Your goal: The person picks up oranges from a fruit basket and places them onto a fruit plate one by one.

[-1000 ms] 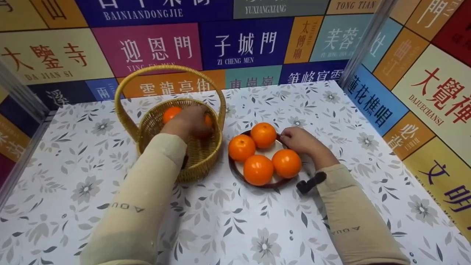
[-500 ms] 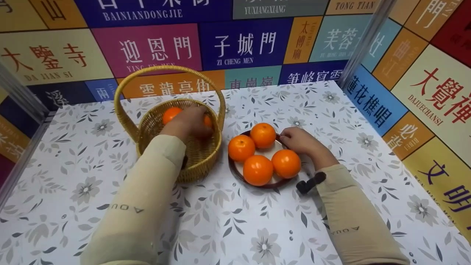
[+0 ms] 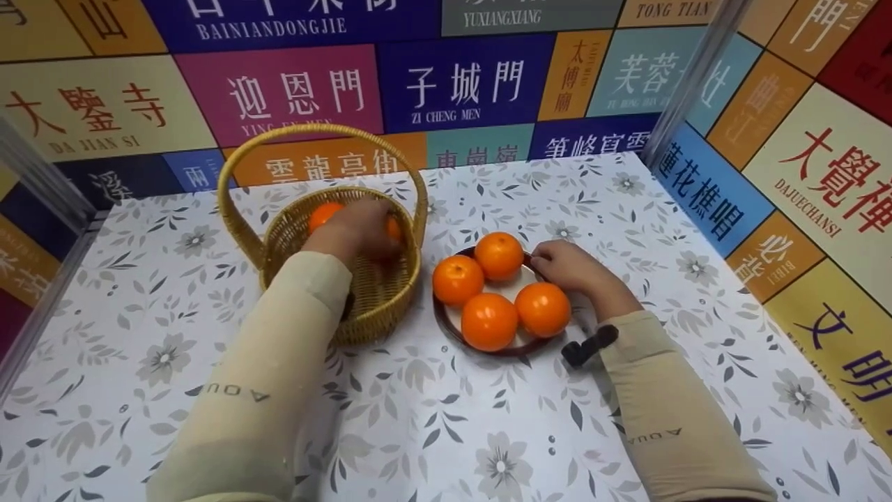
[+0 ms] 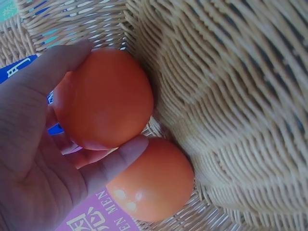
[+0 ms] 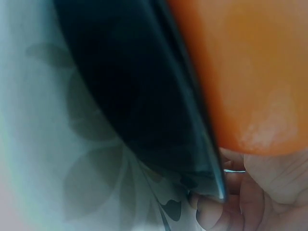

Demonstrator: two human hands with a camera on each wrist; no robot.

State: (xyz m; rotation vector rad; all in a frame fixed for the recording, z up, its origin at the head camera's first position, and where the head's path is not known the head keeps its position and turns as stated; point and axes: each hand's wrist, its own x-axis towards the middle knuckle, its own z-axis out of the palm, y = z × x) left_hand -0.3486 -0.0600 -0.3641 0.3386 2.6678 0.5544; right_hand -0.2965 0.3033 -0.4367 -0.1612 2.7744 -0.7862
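Observation:
Inside the yellow wicker basket (image 3: 376,314), my left hand (image 3: 359,226) grips an orange (image 4: 106,98), thumb on one side and fingers curled round the other. Against it lies a second orange (image 4: 159,185), touched by one finger of that hand. Several oranges (image 3: 489,322) rest on a dark-rimmed plate (image 3: 446,328) to the right of the basket. At the plate's far right edge, my right hand (image 3: 575,268) pinches the rim. The right wrist view shows the plate's dark underside (image 5: 130,86) close up, with fingertips (image 5: 209,214) below its edge.
A tall arched handle (image 3: 320,129) rises over the basket. White cloth with grey flowers and leaves (image 3: 502,464) covers the table. Panels with coloured lettering (image 3: 460,84) stand along the back and right sides. A black wrist device (image 3: 589,346) sits by the right cuff.

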